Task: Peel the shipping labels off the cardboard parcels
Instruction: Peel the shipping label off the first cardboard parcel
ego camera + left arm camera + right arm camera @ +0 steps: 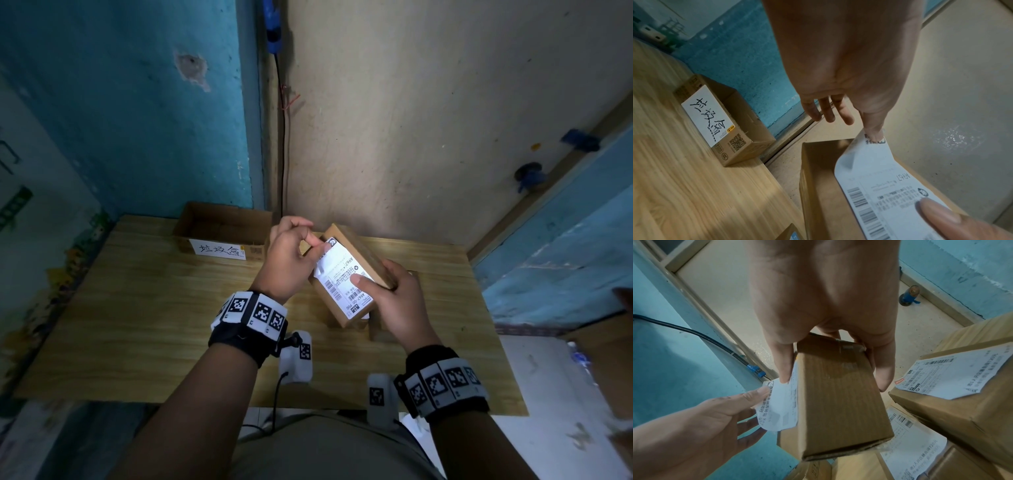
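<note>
A small cardboard parcel (364, 253) is held up over the wooden table (154, 325). My right hand (376, 278) grips it from the right, with the thumb pressed on its white shipping label (342, 278). My left hand (320, 244) pinches the label's far corner between thumb and forefinger. That end of the label (869, 164) curls up off the parcel (818, 181), while the barcode end stays stuck under the right thumb. From the right wrist, the parcel (838, 394) shows its plain side and the lifted label (780, 404) sticks out to the left.
An open cardboard box (222, 228) with a handwritten white note stands at the table's back edge, against the wall. More parcels with labels (962, 378) are stacked low on my right. Another small box (378, 330) lies on the table under the held parcel.
</note>
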`<state>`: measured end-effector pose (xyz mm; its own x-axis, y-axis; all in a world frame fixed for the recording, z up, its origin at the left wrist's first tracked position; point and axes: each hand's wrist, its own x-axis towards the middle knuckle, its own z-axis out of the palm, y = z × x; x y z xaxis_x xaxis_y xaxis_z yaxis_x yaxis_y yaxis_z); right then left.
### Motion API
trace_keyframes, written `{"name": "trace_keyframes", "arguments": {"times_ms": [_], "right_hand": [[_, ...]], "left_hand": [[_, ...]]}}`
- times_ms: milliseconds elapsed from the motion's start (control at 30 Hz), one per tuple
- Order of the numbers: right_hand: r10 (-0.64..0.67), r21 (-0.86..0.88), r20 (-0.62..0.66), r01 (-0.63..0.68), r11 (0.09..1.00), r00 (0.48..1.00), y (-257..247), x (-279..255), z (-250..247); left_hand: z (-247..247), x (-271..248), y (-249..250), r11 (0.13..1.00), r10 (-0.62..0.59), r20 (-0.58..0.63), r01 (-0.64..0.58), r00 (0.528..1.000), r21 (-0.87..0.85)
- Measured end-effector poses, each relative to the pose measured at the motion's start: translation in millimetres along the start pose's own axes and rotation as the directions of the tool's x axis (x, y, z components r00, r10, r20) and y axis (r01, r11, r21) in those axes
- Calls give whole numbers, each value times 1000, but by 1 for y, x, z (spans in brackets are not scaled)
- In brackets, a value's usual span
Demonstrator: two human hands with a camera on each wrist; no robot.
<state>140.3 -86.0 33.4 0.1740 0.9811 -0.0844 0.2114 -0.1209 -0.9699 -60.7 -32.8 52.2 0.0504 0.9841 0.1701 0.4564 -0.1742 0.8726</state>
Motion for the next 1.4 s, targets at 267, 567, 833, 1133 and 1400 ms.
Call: {"name": "trace_keyframes", "arguments": {"times_ms": [267,567,833,1133,1400], "right_hand": [[-1,18,31,0,1000,1000,0,-4,-3],[26,44,51,-28,999,998,3,-6,-6],[26,60,20,-27,998,999,5,-4,-6],[37,26,23,-38,999,999,1,-1,-8],[59,-11,15,-59,998,998,-1,-3,-5]], "left_hand": [[1,-4,-3,1000,-14,3,14,1000,-13],[0,-5,0,999,-6,37,7,999,-32],[-4,-6,-2,994,12,105,-1,994,-106],[-5,-3,1,981,-59,171,89,984,-173],[-5,0,-5,988,-81,214,107,974,-110]]}}
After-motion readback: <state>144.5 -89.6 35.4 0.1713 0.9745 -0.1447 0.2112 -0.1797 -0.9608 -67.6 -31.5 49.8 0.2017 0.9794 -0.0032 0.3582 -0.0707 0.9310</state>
